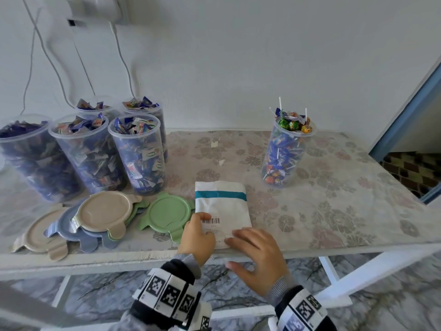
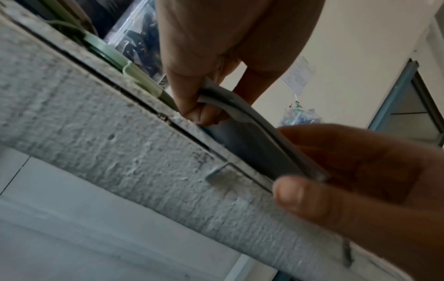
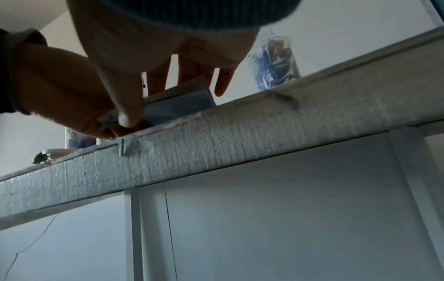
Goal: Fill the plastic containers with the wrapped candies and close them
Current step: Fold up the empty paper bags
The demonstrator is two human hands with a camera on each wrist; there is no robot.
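While the filled containers (image 1: 137,154) stood uncapped behind the lids (image 1: 105,211), the left hand (image 1: 196,235) pinched the white packet (image 1: 222,206) at the tabletop (image 1: 334,211) edge; the right hand (image 1: 259,256) lay relaxed on it; opening probably came next

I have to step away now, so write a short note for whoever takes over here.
Left hand pinches the near left corner of the white packet at the table's front edge; right hand rests its fingers on the near right corner.
Five tubs of wrapped candies stand at back left, a lollipop tub at right, all full and open.
Lids lie loose in front of the five tubs, the green lid beside the packet.
Left: closing every tub.
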